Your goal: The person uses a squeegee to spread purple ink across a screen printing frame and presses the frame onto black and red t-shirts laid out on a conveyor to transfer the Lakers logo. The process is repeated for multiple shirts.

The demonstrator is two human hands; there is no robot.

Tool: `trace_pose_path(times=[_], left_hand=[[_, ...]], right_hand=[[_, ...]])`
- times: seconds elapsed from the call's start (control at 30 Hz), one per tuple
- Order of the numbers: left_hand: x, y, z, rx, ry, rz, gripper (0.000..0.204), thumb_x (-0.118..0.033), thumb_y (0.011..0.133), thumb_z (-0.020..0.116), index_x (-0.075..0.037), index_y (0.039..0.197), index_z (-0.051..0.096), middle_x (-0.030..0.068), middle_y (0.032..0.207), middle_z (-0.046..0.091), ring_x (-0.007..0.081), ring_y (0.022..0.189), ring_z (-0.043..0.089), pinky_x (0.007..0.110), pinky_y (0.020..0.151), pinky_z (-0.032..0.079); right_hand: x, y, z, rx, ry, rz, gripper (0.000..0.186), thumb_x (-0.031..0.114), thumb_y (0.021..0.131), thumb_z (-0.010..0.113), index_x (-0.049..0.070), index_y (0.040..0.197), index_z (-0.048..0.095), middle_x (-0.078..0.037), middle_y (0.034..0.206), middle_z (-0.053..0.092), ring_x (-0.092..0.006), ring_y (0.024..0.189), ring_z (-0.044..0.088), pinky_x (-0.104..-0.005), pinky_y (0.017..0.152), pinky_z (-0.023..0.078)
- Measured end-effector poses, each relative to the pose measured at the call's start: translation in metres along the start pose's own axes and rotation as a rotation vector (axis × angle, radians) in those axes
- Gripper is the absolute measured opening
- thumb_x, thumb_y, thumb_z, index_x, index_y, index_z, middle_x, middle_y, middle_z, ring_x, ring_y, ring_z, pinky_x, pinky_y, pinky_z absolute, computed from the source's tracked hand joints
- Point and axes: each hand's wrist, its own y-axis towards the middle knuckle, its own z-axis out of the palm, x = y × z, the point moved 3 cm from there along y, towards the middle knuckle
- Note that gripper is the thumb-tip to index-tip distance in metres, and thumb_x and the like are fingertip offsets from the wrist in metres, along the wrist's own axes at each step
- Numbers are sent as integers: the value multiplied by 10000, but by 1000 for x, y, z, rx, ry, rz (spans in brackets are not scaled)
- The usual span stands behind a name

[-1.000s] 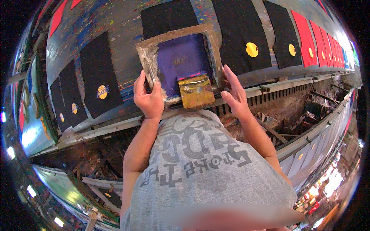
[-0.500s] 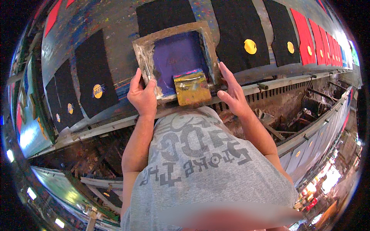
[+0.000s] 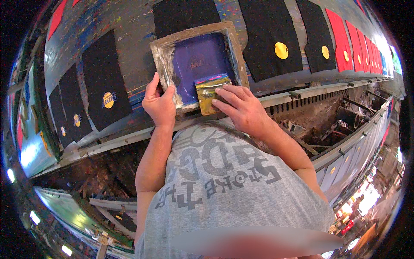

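A wooden printing screen [image 3: 233, 45] with purple ink over a faint design lies on the paint-spattered table. My left hand [image 3: 158, 103] grips the lower part of the frame's left side, thumb on top. A yellow, paint-smeared squeegee [image 3: 203, 99] rests at the lower right inside the screen, a pink and blue streak along its far edge. My right hand [image 3: 241, 105] lies over it with curled fingers gripping it. Black fabric pieces with round yellow prints [image 3: 99, 73] flank the screen, and a plain black piece [image 3: 183, 13] lies behind it.
Red fabric pieces with yellow prints [image 3: 338, 34] continue in a row to the right along the table. A long rail [image 3: 280, 101] borders the near edge, with a dark trough holding debris beyond it. Another long table [image 3: 340, 159] with pale pieces stands at the lower right.
My right hand, earlier apart at the frame's right side, has moved left onto the squeegee and taken hold of it. My left hand stays on the frame; the view has shifted slightly.
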Motion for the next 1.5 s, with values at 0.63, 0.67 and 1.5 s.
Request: trace_pose_path(times=[0.63,0.67,1.5], left_hand=[[3,5,-2,-39,107,114,440,58,951,799,58,1386,730,123,1320,749,182,1166,731,330,1017,592],[1,6,-3,-41,156,151,417,50,962,796,58,1375,736,123,1310,755,179,1155,734,327,1010,592],[-21,15,-6,-4,164,-98,401,50,943,816,39,1339,755,92,1159,808,137,962,750,288,877,615]], right_hand=[[-42,113,-35,179,114,-44,319,3,890,681,58,1186,785,-150,1173,772,-385,1155,713,-483,1013,585],[-48,126,-27,186,66,6,353,-18,897,655,70,1210,793,-157,1188,771,-403,1175,704,-498,1023,581],[-83,131,-28,-37,-43,-6,453,-51,875,643,116,1273,779,-139,1194,782,-376,1137,737,-475,982,610]])
